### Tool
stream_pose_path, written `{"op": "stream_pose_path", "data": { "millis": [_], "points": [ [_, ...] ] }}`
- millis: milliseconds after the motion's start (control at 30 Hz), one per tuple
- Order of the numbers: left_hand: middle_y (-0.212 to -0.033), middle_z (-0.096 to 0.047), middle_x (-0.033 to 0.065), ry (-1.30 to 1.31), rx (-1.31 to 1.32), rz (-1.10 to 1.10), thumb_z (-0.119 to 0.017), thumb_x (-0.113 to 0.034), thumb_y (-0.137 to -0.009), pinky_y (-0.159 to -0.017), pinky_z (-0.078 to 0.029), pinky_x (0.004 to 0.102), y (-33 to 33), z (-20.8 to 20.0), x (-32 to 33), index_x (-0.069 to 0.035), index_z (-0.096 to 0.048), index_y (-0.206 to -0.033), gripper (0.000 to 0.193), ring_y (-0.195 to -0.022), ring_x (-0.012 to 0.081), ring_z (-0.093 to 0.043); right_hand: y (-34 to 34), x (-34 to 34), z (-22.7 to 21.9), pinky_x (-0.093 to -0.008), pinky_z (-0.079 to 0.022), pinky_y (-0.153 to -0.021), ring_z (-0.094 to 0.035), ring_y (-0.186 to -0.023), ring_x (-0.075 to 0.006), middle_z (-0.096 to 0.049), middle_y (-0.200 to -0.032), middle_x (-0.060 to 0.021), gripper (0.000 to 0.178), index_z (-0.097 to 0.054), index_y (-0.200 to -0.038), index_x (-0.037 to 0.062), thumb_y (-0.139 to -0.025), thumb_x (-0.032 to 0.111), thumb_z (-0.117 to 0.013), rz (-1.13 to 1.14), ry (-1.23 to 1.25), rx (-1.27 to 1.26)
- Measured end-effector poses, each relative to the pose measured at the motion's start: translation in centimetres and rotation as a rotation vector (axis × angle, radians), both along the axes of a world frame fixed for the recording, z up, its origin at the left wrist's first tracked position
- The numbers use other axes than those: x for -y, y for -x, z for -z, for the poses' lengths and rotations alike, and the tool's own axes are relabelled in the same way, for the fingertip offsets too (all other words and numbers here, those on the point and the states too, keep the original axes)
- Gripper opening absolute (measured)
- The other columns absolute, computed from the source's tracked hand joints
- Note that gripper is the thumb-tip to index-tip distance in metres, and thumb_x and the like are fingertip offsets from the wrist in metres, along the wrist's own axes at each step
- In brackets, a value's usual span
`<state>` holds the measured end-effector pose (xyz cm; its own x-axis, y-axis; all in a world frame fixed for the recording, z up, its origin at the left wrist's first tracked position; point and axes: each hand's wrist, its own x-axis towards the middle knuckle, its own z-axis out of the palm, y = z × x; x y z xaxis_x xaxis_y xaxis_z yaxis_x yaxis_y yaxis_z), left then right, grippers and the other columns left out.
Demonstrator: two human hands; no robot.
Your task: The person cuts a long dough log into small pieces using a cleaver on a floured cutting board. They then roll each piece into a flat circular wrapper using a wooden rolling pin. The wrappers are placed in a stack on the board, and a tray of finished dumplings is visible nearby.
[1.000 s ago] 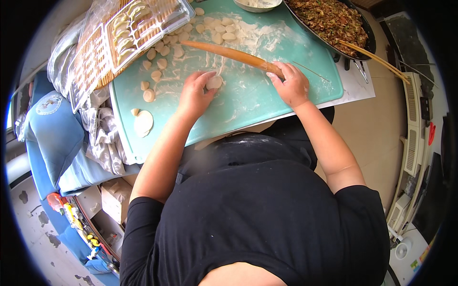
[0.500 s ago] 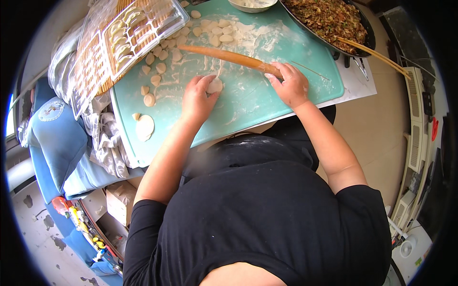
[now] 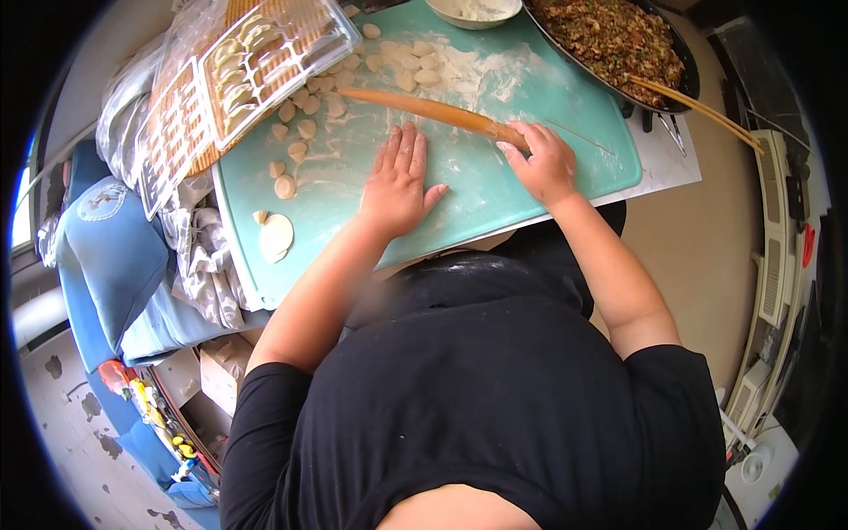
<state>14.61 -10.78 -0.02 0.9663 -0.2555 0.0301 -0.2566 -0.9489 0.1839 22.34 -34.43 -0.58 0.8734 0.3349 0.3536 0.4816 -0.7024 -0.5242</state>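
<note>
My left hand (image 3: 397, 181) lies flat on the green board (image 3: 481, 199), fingers stretched out and pointing away from me; whatever is beneath the palm is hidden. In my right hand (image 3: 541, 163) is one end of a wooden rolling pin (image 3: 424, 108), which slants away to the left above my left fingertips. Small dough pieces (image 3: 306, 129) are scattered along the board's left and far parts, among smears of flour (image 3: 499, 75). Near the left edge of the board sits a small stack of flat round dough wrappers (image 3: 276, 234).
A clear plastic tray (image 3: 265, 84) with shaped dumplings (image 3: 231, 79) stands at the far left. At the far right is a pan of chopped filling (image 3: 614, 44) with chopsticks (image 3: 698, 108) across its rim. A white bowl (image 3: 475, 12) sits at the back, holding flour.
The left hand was curled at a small dough round; now it is flattened with fingers extended, and the round is out of sight. The right hand keeps hold of the rolling pin, almost unmoved.
</note>
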Motion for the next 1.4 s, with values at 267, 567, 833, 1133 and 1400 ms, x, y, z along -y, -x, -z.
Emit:
{"op": "stream_pose_path", "data": {
  "millis": [267,567,833,1133,1400],
  "points": [
    [-0.15,-0.017,0.0241,0.489,0.141,-0.192,-0.048,-0.034,-0.092,-0.113,-0.013,0.0475,6.3,-0.8,-2.0,0.003,-0.022,-0.142,0.068,-0.14,0.0383,-0.015,1.2,0.2,-0.9,-0.0382,-0.048,-0.073,-0.06,-0.083,-0.0274,-0.063,-0.086,-0.006,0.031,-0.063,-0.102,0.0105,-0.078,0.029,-0.068,-0.112,0.075,0.022],
    [-0.145,-0.032,0.0214,0.083,0.051,-0.324,-0.047,-0.028,-0.092,-0.109,-0.026,0.0455,5.9,-0.6,-7.0,0.003,-0.035,-0.136,0.055,-0.133,0.0377,-0.032,2.5,-5.6,-1.3,-0.0485,-0.029,-0.105,-0.033,-0.13,-0.0343,-0.038,-0.139,-0.0155,0.046,-0.055,-0.116,0.0072,-0.086,0.042,-0.056,-0.428,0.426,0.004],
    [-0.141,-0.036,0.0239,0.056,0.086,-0.254,-0.049,-0.028,-0.09,-0.106,-0.03,0.0471,8.8,-0.1,-6.1,0.005,-0.04,-0.132,0.054,-0.13,0.0395,-0.035,3.8,-4.3,-2.8,-0.0509,-0.019,-0.111,-0.022,-0.138,-0.0328,-0.028,-0.149,-0.0086,0.054,-0.042,-0.137,0.0102,-0.092,0.04,-0.044,-0.596,0.603,-0.06],
    [-0.144,-0.031,0.0255,0.047,0.016,-0.235,-0.045,-0.029,-0.092,-0.11,-0.025,0.0455,9.8,-0.4,-4.3,0.004,-0.037,-0.135,0.055,-0.134,0.0386,-0.03,3.5,-2.8,-1.9,-0.0497,-0.016,-0.113,-0.02,-0.139,-0.0316,-0.028,-0.15,-0.0071,0.058,-0.04,-0.138,0.0127,-0.09,0.043,-0.047,-0.63,0.683,-0.058],
    [-0.141,-0.033,0.0272,0.005,0.173,-0.437,-0.046,-0.032,-0.091,-0.108,-0.026,0.0465,3.7,0.0,-6.3,0.005,-0.039,-0.132,0.056,-0.132,0.0403,-0.032,-0.7,-6.0,-1.6,-0.0494,-0.015,-0.113,-0.019,-0.139,-0.0327,-0.028,-0.149,-0.0108,0.056,-0.04,-0.138,0.011,-0.091,0.041,-0.044,-0.422,0.57,0.079]
  ]
}}
